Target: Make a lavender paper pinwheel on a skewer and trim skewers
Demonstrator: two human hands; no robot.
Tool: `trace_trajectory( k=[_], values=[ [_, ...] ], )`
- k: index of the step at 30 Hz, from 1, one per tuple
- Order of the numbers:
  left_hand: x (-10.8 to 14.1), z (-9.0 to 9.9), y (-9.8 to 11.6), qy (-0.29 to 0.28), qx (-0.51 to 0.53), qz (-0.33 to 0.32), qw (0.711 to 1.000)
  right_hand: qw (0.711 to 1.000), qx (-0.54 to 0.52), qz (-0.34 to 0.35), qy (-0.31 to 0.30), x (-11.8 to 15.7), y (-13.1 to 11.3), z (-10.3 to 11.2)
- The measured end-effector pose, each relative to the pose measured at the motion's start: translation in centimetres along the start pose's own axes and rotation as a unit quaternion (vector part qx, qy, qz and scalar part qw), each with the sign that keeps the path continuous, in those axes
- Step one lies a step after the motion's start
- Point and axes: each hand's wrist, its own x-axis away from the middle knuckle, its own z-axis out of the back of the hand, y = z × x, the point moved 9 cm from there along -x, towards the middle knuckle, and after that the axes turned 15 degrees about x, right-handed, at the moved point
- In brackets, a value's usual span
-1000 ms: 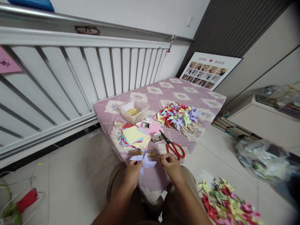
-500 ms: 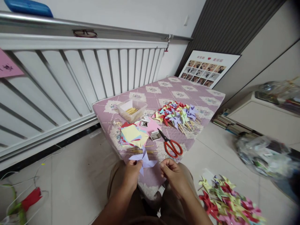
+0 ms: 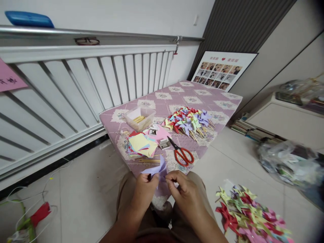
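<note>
My left hand (image 3: pixel 145 189) pinches a purple paper pinwheel (image 3: pixel 162 166) between thumb and fingers, above the near end of the table. On its right, my right hand (image 3: pixel 183 187) has thumb and forefinger pressed together against the pinwheel's side; whatever they hold is too small to make out. Several wooden sticks (image 3: pixel 149 161) lie just beyond the pinwheel. Behind these is a stack of coloured paper squares (image 3: pixel 139 141), yellow on top. Red-handled scissors (image 3: pixel 184 158) rest half spread to the right, beside a small open box (image 3: pixel 164 144).
A clear plastic tub (image 3: pixel 148 119) with sticks stands on the cloth-covered table (image 3: pixel 192 100). Finished pinwheels (image 3: pixel 188 126) lie in a heap on it, with another pinwheel pile (image 3: pixel 250 212) on the floor at right. A white radiator (image 3: pixel 113 76) runs along the left.
My right hand has moved left and its fingertips now meet the pinwheel. The pinwheel has turned from facing up to more edge-on. The view has shifted slightly.
</note>
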Motion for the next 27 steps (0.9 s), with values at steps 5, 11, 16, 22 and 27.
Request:
trace_trajectory(
  k=[5, 11, 16, 22, 27],
  values=[
    [0.6, -1.2, 0.4, -0.022, -0.020, -0.021, 0.999, 0.992, 0.078, 0.098, 0.033, 0.5, -1.7, 0.3],
    [1.3, -1.9, 0.6, -0.029, -0.051, -0.011, 0.998, 0.980, 0.129, 0.143, 0.057, 1.1, -1.8, 0.6],
    [1.9, -2.0, 1.1, -0.023, -0.065, -0.012, 0.998, 0.969, 0.161, 0.170, 0.074, 1.3, -1.8, 0.9],
    [1.9, -1.6, 0.6, -0.002, -0.071, -0.005, 0.997, 0.960, 0.187, 0.188, 0.092, 1.4, -2.2, 1.2],
    [2.0, -1.7, 0.4, 0.000, -0.046, 0.011, 0.999, 0.961, 0.190, 0.179, 0.093, 1.3, -2.2, 1.6]
  ],
)
